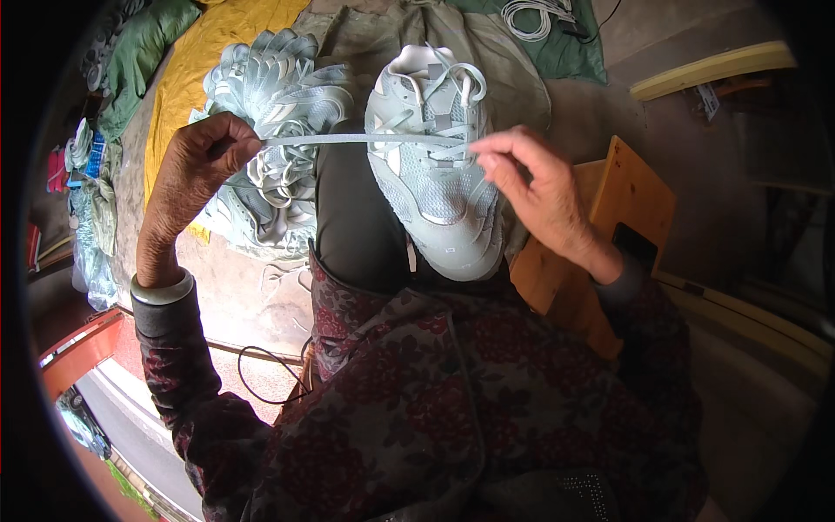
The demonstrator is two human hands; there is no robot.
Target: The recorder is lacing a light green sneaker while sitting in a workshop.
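Note:
A pale grey-green sneaker upper [435, 187] rests over my right thigh, toe toward me, laces criss-crossed through its eyelets. My left hand [204, 157] pinches a flat pale shoelace [339, 138], drawn out taut and level from the shoe's eyelet rows. At the shoe's right side is my right hand [531, 183]. Its index finger is stretched toward the lacing, with the thumb a little apart below it. No lace shows clearly between those two fingertips. Another loose loop of lace [470, 78] stands up near the ankle opening.
Left of the shoe lies a fanned pile of similar sneaker uppers [274, 96], with loose laces below it. A wooden stool or box [631, 196] with a dark phone-like object [635, 246] stands close to my right forearm. Yellow cloth [187, 78] and a coiled white cable [535, 17] lie beyond.

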